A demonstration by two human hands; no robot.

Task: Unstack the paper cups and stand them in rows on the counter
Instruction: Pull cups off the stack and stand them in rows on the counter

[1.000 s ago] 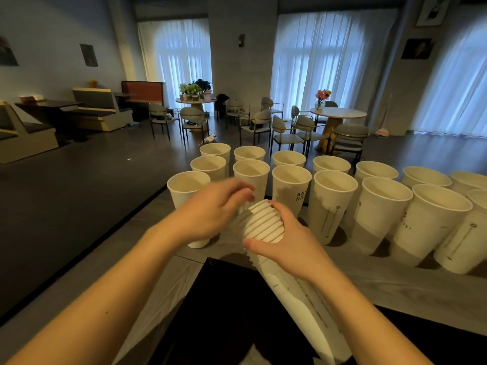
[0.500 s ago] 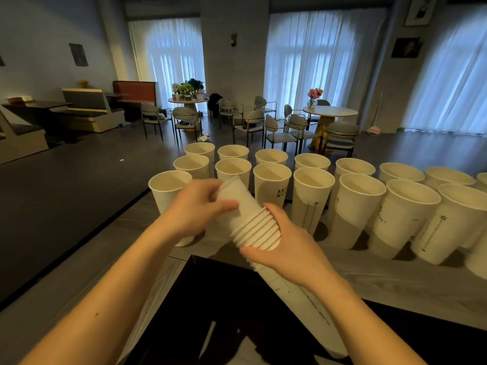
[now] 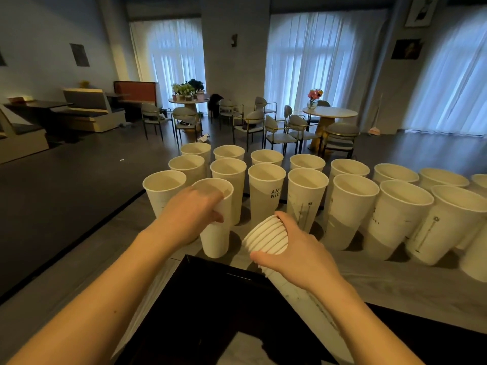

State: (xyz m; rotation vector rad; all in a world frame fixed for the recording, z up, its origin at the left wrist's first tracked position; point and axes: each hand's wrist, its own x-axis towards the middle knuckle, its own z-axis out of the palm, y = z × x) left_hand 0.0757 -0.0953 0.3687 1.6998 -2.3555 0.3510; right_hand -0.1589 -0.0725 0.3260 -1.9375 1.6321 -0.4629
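Two hands (image 3: 193,212) (image 3: 297,252) grip cup (image 3: 216,233), seemingly grounded, and stack (image 3: 266,237).

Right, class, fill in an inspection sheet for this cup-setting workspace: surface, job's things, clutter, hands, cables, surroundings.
Surface: grey counter, with a black tray at its near edge.
Job's things: single cup upright at the near left of the rows of cups; nested stack tilted, rims up.
Clutter: nothing seen.
Hands: left hand grips the single cup's side; right hand holds the stack just below its rims.
Cables: nothing seen.
Surroundings: dim café room, round tables with chairs and flowers, curtained windows, bench seating at left.
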